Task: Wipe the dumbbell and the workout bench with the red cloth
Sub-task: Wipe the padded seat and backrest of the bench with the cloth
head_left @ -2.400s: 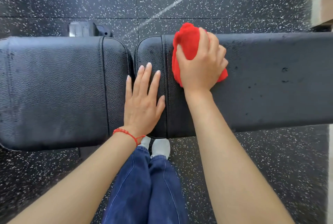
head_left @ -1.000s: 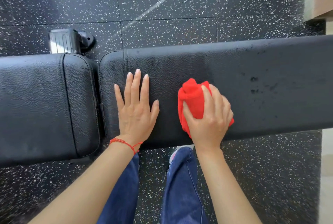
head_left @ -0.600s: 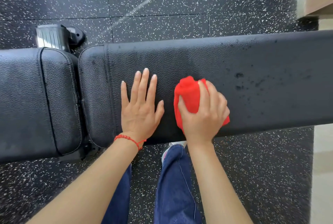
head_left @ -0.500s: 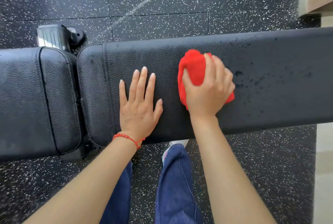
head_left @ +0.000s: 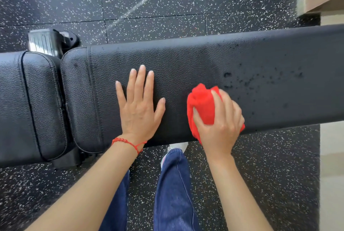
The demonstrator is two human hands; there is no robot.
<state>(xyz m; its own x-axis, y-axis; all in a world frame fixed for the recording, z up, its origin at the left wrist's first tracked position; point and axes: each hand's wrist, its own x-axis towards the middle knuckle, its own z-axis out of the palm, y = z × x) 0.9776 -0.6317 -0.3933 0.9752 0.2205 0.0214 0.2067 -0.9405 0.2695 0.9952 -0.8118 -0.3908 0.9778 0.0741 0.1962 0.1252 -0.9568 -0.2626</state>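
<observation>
The soft red cloth [head_left: 202, 108] stays bunched in the right hand [head_left: 220, 121]; the left hand [head_left: 138, 108] lies flat on the firm, padded bench [head_left: 186, 59].

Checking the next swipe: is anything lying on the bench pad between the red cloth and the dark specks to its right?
Nothing visible: bare pad separates the red cloth in the right hand from the specks.

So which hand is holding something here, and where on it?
The right hand grips the bunched red cloth round its near end on the workout bench. The left hand rests flat, holding nothing.
</observation>
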